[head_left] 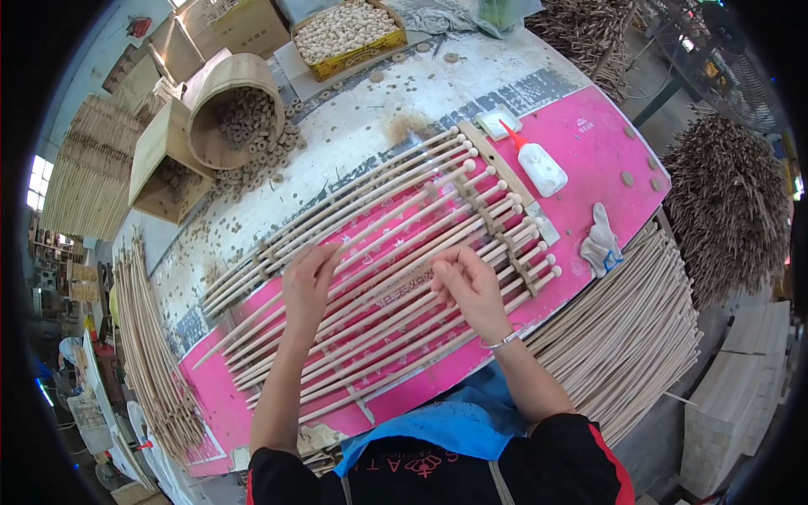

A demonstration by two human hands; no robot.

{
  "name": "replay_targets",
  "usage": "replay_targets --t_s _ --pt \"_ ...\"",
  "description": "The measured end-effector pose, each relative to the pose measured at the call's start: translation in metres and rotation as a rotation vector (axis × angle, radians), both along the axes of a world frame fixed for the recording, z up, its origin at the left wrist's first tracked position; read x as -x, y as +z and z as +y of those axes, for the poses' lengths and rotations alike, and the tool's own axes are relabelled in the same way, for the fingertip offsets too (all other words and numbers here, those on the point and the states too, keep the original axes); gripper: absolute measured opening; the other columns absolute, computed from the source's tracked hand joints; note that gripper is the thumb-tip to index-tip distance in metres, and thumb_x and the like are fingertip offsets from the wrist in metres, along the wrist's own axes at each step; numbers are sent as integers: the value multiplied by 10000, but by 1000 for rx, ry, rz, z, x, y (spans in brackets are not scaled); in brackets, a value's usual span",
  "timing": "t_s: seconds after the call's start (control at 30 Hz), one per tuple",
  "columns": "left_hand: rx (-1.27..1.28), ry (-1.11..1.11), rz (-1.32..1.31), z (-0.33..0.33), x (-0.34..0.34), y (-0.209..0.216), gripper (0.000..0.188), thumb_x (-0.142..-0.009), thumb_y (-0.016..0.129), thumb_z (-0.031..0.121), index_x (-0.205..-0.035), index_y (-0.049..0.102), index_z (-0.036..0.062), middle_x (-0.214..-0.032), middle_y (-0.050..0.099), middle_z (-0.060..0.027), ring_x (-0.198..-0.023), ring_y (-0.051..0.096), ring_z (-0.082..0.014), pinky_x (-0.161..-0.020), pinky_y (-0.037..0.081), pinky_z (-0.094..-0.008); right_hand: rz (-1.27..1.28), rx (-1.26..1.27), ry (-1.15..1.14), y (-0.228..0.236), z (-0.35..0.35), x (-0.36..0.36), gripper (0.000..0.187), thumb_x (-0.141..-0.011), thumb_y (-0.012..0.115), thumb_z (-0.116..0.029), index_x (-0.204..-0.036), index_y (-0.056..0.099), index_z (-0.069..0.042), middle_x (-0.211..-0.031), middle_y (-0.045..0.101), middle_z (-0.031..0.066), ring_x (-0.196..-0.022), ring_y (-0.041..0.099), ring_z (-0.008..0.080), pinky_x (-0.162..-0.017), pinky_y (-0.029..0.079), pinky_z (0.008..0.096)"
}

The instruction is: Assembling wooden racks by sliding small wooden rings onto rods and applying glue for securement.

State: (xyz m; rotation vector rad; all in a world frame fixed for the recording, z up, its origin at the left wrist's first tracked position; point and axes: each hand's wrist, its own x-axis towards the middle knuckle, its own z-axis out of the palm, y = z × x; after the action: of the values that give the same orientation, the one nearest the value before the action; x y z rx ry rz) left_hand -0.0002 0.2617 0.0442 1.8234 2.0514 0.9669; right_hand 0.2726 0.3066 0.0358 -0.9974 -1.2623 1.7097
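Pinching, apparently, a rod (385,217) with the left hand (308,276); curling the right hand (465,284) above the row, contents impossible to tell. Find more rods (379,182) across the pink sheet (576,147). Dragged sideways, could jostle neighbours askew.

Ball-tipped wooden rods (387,279), nearly parallel

Red Latin capitals (394,465) and a flower-like emblem (423,465) stand on the front of the black shirt (547,467). The pink sheet (610,160) bears small white characters (582,124) near its far corner and a row of larger dark characters (404,292), partly covered by the sticks (389,217). Faint dark print (251,27) on the brown carton (265,40) is too small to read.
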Motion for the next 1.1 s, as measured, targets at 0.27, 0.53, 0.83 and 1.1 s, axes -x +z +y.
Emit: replay_targets --t_s 0.27,0.53,0.83,1.1 --pt "0 -76 -82 59 -6 -44 166 -942 709 115 -1079 756 34 -922 695 -130 -797 673 -307 -715 518 -392 57 19 3 0 3 -7 252 -1070 595 -197 -1249 619 -21 -817 638 -4 -707 581 38 -628 474 189" --pt "21 -74 -90 70 -7 -55 164 -944 708 126 -1073 758 37 -922 699 -128 -800 678 -309 -713 519 -400 -70 -91 53 8 19 -15 278 -1055 619 -204 -1258 666 -19 -835 641 -4 -685 573 47 -623 464 197" --pt "57 -83 -17 74 -6 -34 169 -954 701 152 -1068 760 41 -920 700 -128 -821 681 -321 -726 521 -414 -847 -873 134 -8 186 -24 241 -907 736 -157 -1147 756 -169 -935 627 70 -859 671 232 -754 531 372" --pt "96 -79 -1 73 -3 -27 172 -958 696 161 -1066 759 42 -913 690 -130 -825 677 -332 -736 516 -421 -921 -846 329 -20 210 -10 211 -893 754 -168 -1103 764 -154 -948 633 65 -908 663 242 -798 526 380"
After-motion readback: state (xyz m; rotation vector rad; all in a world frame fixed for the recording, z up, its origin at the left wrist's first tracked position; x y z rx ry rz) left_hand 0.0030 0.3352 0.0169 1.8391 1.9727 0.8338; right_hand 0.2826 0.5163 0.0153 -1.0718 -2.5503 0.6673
